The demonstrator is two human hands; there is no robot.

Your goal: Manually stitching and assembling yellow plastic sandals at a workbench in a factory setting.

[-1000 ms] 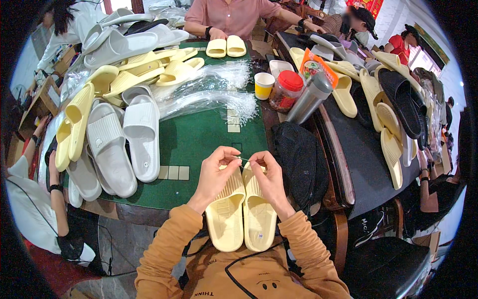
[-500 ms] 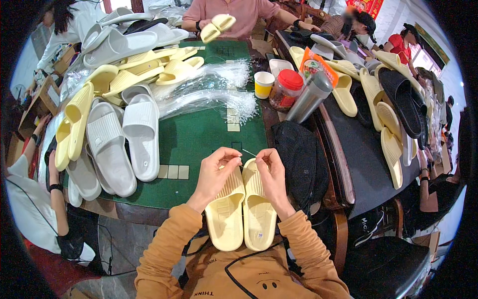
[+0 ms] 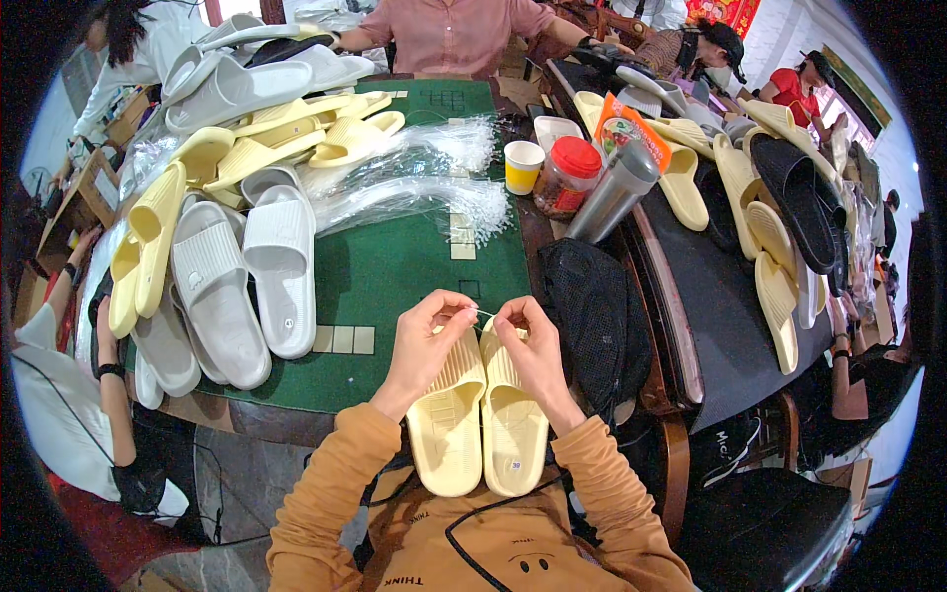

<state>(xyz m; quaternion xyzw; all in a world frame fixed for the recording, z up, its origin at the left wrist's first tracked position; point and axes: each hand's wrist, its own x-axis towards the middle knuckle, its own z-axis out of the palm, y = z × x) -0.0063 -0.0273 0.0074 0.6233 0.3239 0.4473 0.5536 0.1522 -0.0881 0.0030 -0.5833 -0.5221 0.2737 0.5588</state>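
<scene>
A pair of pale yellow slippers stands side by side in front of me at the table edge, toes pointing away. Over their straps and toes are both my hands. With finger and thumb closed, my left hand pinches one end of a thin clear plastic loop fastener. My right hand pinches the same strand on the other side, fingertips closed, so it spans the small gap above the toes. Whether it passes through the straps is hidden by my fingers. Bundles of similar clear fasteners lie farther off on the green mat.
Grey slippers and yellow slippers pile up on the left. Right of the mat stand a paper cup, a red-lidded jar and a steel flask, near a black mesh bag. Other people work around the tables.
My fingertips have drawn slightly closer together, and the strand now bridges them. The person across no longer holds up the yellow slippers; that arm has moved toward the pile on the left.
</scene>
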